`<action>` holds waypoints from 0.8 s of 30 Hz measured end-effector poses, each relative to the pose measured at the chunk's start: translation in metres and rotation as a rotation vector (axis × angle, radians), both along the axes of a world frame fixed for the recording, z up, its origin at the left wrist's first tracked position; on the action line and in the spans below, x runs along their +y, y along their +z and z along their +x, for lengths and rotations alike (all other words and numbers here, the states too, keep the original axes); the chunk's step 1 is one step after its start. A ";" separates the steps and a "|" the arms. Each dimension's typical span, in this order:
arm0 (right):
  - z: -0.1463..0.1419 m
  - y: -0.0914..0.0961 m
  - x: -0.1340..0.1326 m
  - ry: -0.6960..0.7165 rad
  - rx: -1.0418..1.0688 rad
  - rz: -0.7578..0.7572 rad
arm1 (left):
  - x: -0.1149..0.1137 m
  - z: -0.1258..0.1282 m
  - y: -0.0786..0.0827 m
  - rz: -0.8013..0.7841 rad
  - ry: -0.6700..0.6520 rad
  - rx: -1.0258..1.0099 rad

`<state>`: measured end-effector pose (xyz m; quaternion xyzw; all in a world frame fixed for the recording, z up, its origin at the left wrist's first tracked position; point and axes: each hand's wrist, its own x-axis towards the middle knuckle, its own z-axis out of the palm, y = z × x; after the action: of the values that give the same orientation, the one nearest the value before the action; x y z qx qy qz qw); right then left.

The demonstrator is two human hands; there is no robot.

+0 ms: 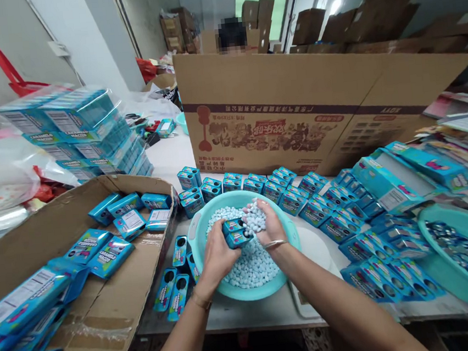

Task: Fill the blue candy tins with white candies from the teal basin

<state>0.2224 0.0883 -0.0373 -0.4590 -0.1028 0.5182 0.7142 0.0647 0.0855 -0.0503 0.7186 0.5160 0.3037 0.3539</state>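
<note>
A small blue tin point(234, 234) is gripped in the left hand point(217, 254) over a teal basin point(200, 231) of pale candies point(253, 262).

The tin is clasped by the left fingers with its opening turned towards the right hand point(266, 225), whose fingers are cupped shut around a heap of candies held against the tin's mouth, seemingly so that spills drop back into the basin. Open tins point(328, 208) are ranged in rows behind and to the right of the basin, within easy reach, and a few lie just left of it. A cardboard box point(119, 313) of closed blue packs is set at the left, a second basin point(466, 230) of metal lids at the right. A large carton point(292, 92) is stood behind, a person partly hidden beyond it.
</note>
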 end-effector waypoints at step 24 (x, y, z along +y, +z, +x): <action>-0.015 0.005 -0.005 0.071 -0.487 0.019 | -0.008 0.006 0.020 0.065 -0.118 0.127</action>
<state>0.2077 0.0836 -0.0326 -0.5598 -0.2930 0.4159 0.6541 0.0711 0.0772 -0.0305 0.7766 0.4840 0.2530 0.3141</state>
